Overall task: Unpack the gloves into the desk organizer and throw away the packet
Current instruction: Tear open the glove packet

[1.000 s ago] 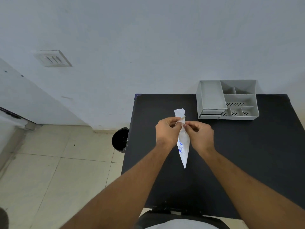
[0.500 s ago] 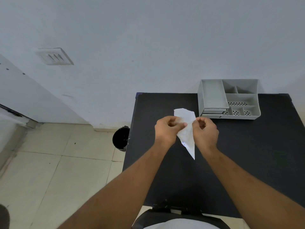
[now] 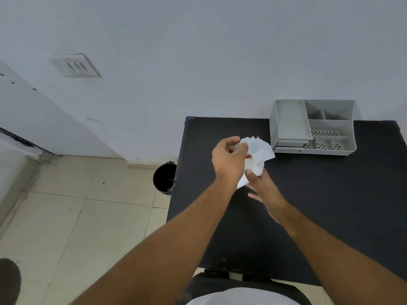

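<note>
Above the black table, both my hands hold a white packet. Its upper part is spread open and crumpled, and I cannot tell packet from gloves inside it. My left hand pinches the upper left edge. My right hand is below, thumb against the packet's lower part, fingers loosely spread. The packet's narrow lower tip shows between the two wrists. The grey desk organizer stands at the table's back edge, to the right of the packet, with several compartments that look bare.
A black bin stands on the tiled floor, close against the table's left side. A white wall runs behind the table. My torso is at the table's near edge.
The packet, a narrow folded strip a second ago, has been pulled open and now looks wide and crumpled. My left hand rose toward the organizer. My right hand dropped below the packet.
</note>
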